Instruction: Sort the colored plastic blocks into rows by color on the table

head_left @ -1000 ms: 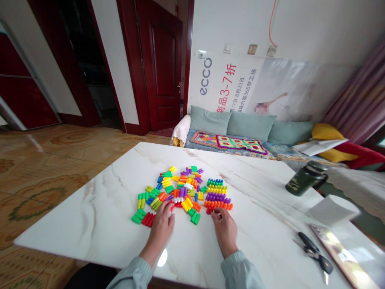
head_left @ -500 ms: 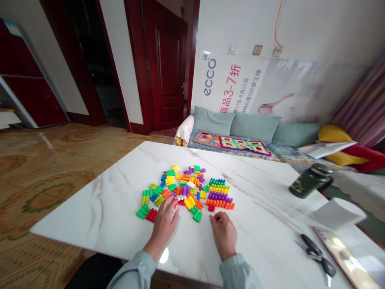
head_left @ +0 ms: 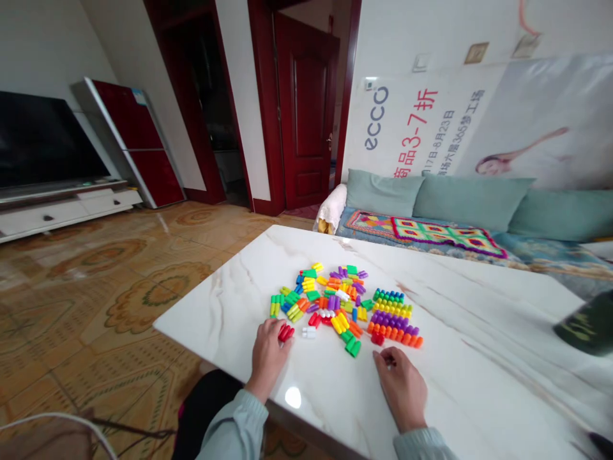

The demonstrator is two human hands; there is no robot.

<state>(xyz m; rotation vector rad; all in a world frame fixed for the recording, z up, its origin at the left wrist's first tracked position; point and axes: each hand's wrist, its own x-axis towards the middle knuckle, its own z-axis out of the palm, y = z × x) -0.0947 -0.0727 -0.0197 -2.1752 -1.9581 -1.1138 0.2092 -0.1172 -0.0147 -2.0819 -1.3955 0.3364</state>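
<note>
My left hand (head_left: 271, 352) is closed round a red ridged toy block (head_left: 286, 332), thumb on the near side and fingers on the far side. Just right of it lies a white block (head_left: 309, 332). Beyond spreads a loose pile of coloured blocks, among them a yellow block (head_left: 340, 322) and a green block (head_left: 353, 347). My right hand (head_left: 401, 386) rests on the table with its fingers curled, nothing visible in them. Past its fingertips sits a red block (head_left: 377, 337), in front of neat rows of orange (head_left: 395, 334), purple (head_left: 395, 322), yellow (head_left: 393, 309) and blue-green blocks (head_left: 389, 296).
The white marbled table (head_left: 215, 319) carries everything. A dark green flask (head_left: 587, 322) stands at its right side. Behind the table is a sofa with pale green cushions (head_left: 474, 201). A television (head_left: 48, 140) and a red fridge (head_left: 138, 140) stand far left.
The view has turned left. My left hand has shifted left off the white block, uncovering it, and closed on the red block. My right hand keeps nearly the same place by the rows.
</note>
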